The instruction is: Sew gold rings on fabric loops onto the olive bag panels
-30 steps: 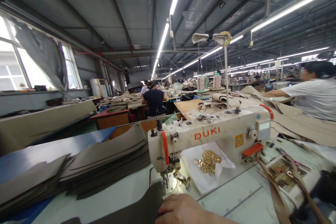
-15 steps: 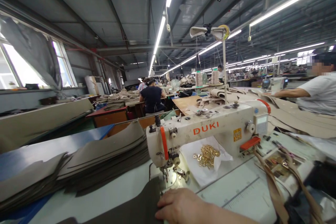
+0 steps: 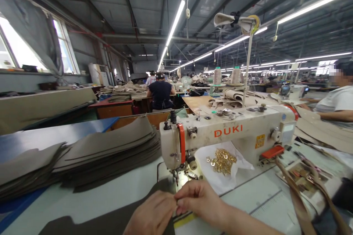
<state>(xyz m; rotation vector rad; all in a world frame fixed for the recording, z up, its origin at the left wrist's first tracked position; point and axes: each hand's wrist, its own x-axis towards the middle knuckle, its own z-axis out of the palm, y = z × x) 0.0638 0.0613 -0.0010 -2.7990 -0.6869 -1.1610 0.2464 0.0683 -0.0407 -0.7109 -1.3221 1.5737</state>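
Both hands meet just in front of the needle of a white sewing machine [image 3: 228, 134]. My left hand [image 3: 153, 211] has its fingers pressed together, over the edge of a dark grey-brown flat panel [image 3: 110, 216] on the machine table. Thumb and forefinger of my right hand [image 3: 200, 202] are pinched against the left fingertips. Whatever lies between the fingertips is hidden or too small to name. Behind the right hand, small gold metal rings [image 3: 223, 161] lie heaped on a white sheet [image 3: 205, 154] under the machine arm.
Stacked dark panels [image 3: 116, 158] stand left of the machine. On the right are a parts tray [image 3: 306, 180] and hanging brown straps [image 3: 296, 198]. A thread stand [image 3: 248, 69] rises behind. One co-worker [image 3: 338, 99] sits at right, another [image 3: 160, 93] ahead.
My left hand has come into view and met the right at the needle. My right hand has gone from lying on the panel to pinching. The view has shifted slightly left.
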